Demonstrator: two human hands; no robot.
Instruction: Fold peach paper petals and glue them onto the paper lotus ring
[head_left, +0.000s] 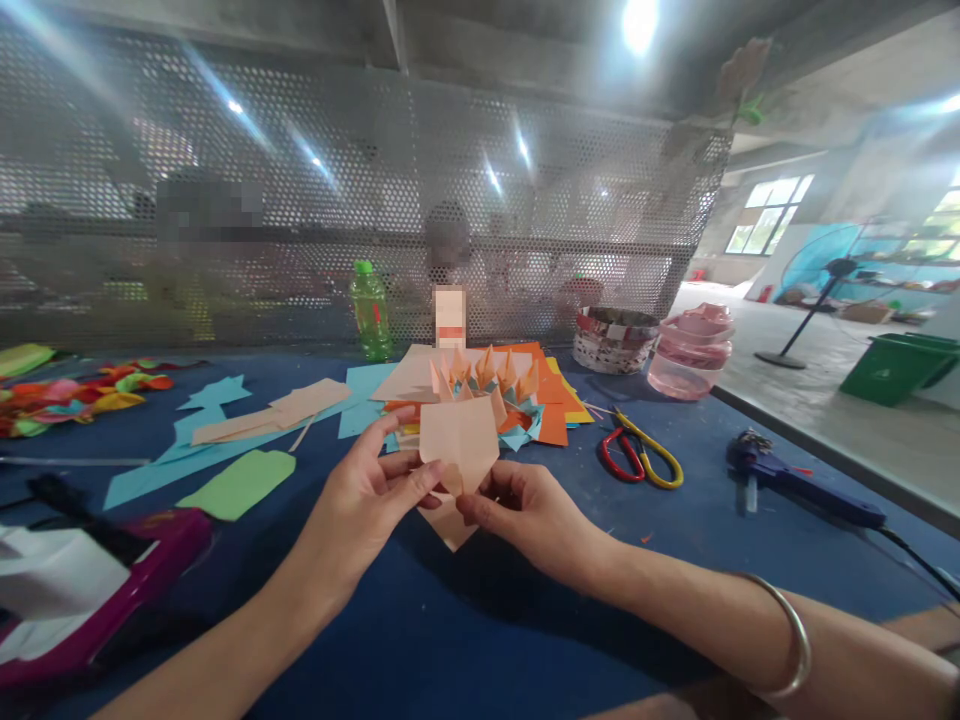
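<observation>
Between my two hands is a peach sheet of paper [459, 440], partly folded, with a pointed lower end hanging below the fingers. My left hand [382, 480] pinches its left edge, thumb in front and fingers behind. Thumb and fingers of my right hand [517, 505] grip it at the lower right, near a fold. Just behind the paper stands a cluster of folded orange paper points [487, 370] with light blue pieces around it. Orange sheets [553, 405] lie flat beneath and beside that cluster.
Red-and-yellow-handled scissors [641, 455] and a blue glue gun [810, 490] lie to the right. Behind them stand a woven basket [615, 340] and a pink water jug [690, 355]. A green bottle [370, 315] stands by the perforated screen. Cut paper [240, 485] and a purple-and-white object [97, 590] lie left.
</observation>
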